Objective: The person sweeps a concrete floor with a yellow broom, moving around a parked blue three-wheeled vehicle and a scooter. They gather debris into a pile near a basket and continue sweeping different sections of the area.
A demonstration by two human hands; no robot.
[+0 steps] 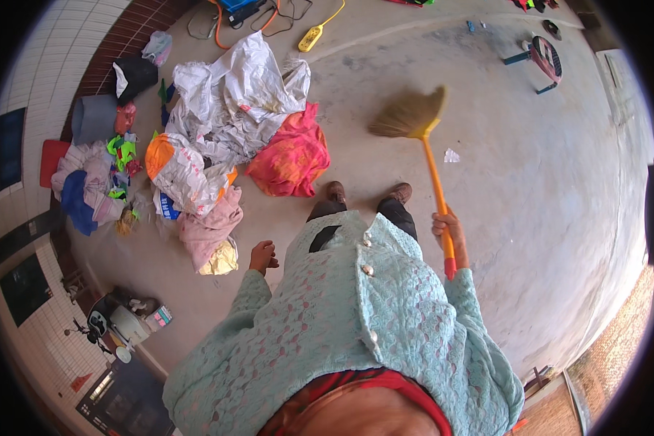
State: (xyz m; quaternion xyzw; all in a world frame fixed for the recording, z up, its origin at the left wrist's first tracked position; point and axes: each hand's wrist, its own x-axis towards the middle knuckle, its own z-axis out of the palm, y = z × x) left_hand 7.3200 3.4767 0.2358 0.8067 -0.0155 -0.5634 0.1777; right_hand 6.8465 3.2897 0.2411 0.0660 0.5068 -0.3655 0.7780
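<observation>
My right hand (447, 224) is wrapped round the orange handle of a broom (435, 174), near its red end. The broom slants up and away from me, and its tan fan-shaped bristles (407, 115) are on the concrete floor, slightly blurred. A small whitish scrap (451, 155) lies just right of the handle. Beside my left hip hangs my left hand (264, 256), empty, its fingers loosely bent and a little apart. Closest to that hand is a pile's near end, with a shiny gold-coloured bag (220, 259) and a pink cloth (212, 227).
Left of my feet spread white woven sacks (229, 98) and a red-pink cloth (294, 154). Bags and clothing line the tiled wall. A yellow power strip (311, 38) and cables lie ahead. A small stool (543, 61) stands far right; a scooter (120, 323) is at left.
</observation>
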